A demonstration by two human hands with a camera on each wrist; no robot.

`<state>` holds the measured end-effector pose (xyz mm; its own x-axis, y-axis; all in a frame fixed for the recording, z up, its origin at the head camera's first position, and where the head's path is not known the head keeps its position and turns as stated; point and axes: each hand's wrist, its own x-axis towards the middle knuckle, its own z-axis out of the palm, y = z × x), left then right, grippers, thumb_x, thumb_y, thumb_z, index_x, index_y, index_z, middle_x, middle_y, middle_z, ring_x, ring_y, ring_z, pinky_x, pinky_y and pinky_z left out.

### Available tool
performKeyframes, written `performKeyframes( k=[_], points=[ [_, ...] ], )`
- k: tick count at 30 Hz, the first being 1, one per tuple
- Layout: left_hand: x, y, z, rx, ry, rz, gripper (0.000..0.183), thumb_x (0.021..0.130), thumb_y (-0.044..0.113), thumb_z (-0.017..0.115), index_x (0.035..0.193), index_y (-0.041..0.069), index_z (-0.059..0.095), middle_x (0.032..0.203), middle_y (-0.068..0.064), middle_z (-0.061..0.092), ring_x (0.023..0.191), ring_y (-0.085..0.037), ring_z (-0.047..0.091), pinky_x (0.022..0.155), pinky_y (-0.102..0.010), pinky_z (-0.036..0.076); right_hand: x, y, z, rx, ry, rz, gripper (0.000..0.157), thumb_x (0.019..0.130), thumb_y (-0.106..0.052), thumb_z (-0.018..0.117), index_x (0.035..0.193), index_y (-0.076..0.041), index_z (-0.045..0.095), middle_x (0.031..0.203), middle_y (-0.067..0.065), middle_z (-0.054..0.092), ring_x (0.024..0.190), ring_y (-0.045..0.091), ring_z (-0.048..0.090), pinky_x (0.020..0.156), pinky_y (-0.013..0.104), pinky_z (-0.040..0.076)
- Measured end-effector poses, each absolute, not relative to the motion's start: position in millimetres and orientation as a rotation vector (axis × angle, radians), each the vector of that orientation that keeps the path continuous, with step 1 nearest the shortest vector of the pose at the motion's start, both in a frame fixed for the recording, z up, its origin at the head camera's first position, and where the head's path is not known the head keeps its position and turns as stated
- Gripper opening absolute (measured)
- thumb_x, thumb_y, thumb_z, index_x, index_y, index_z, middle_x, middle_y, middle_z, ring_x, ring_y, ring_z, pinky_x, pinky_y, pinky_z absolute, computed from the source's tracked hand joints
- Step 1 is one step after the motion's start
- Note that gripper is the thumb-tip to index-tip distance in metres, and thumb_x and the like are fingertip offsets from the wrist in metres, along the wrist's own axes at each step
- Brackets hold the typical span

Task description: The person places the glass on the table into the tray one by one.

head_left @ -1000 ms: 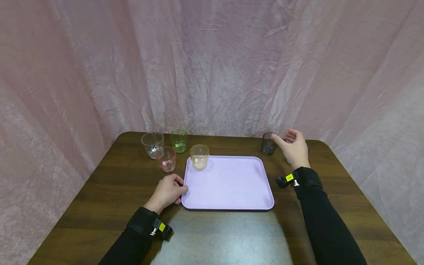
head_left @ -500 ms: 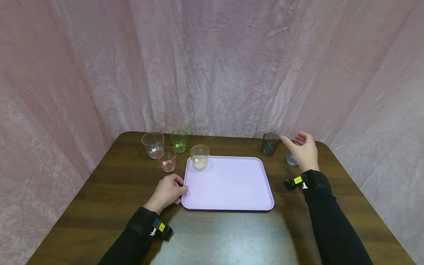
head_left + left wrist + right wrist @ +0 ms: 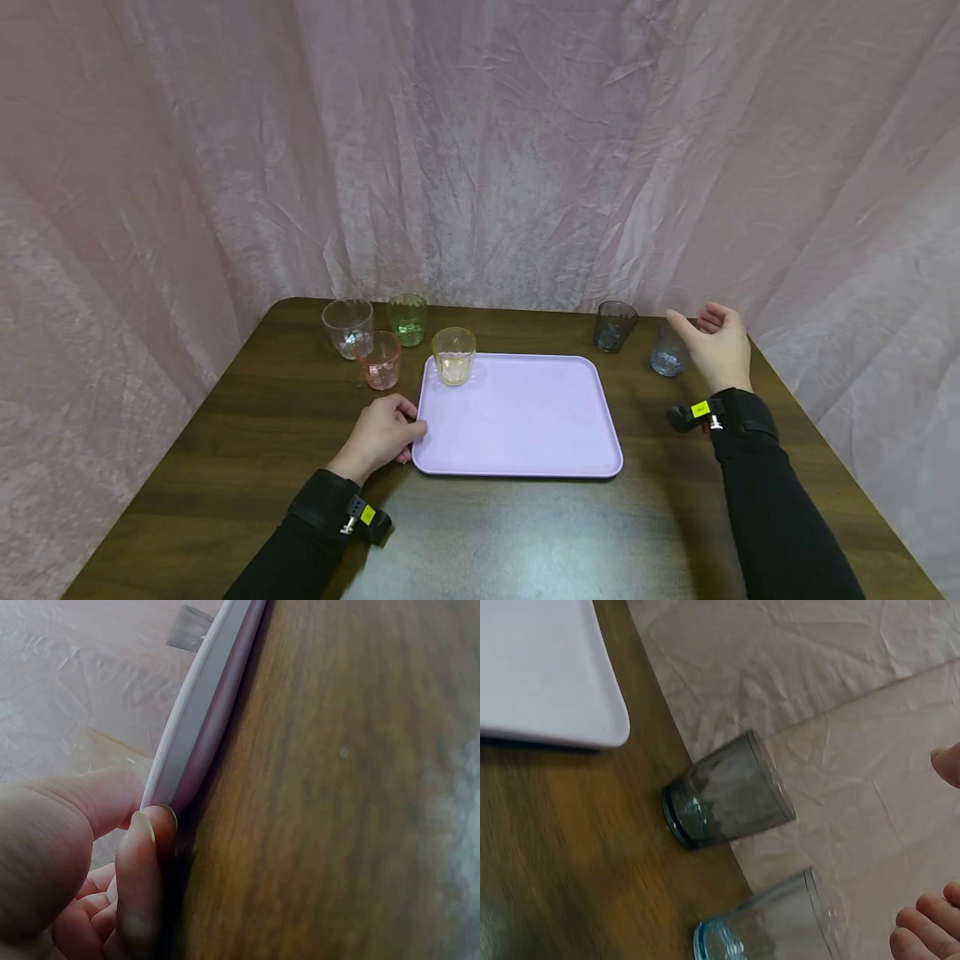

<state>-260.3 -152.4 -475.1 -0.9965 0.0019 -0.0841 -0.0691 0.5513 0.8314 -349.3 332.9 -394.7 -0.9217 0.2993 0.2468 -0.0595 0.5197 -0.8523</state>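
My left hand [image 3: 380, 433] pinches the left rim of a lilac tray [image 3: 517, 425] between thumb and fingers; the left wrist view shows the tray rim [image 3: 196, 712] between them. A yellow-tinted glass [image 3: 453, 357] stands upright on the tray's far left corner. At the far right, my right hand [image 3: 722, 346] hovers with thumb and fingers apart, holding nothing. Just left of it stands a pale blue glass [image 3: 667, 354], its upper part faint behind the thumb. Further left is a dark grey glass [image 3: 615, 326]. Both glasses [image 3: 727, 791] appear upright in the right wrist view.
Left of the tray stand a clear glass [image 3: 347, 325], a green glass [image 3: 407, 321] and a pink glass [image 3: 381, 361], close together. All rest on a brown wooden table [image 3: 262, 450]. A pinkish curtain [image 3: 480, 167] hangs right behind its far edge.
My right hand has moved to the right, away from the grey glass and past the pale blue one, which now shows beside it. The left hand and the tray have stayed put.
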Motion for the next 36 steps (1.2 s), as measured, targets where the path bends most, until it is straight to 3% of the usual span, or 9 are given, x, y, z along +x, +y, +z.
performKeyframes(
  k=[36],
  points=[
    [-261.7,-152.3,-476.3,-0.092,2.676,1.466,0.016,0.083,0.008,0.073,0.092,0.004,0.061,0.059,-0.006,0.060,0.041,-0.016,0.056,0.038,-0.024,0.048,-366.5,352.0,-445.3,-0.327,-2.595,1.245,0.109,0.084,-0.070,0.062,0.151,0.006,0.020,0.145,0.029,0.030,0.128,0.043,0.033,0.104,0.058,0.033]
  ],
)
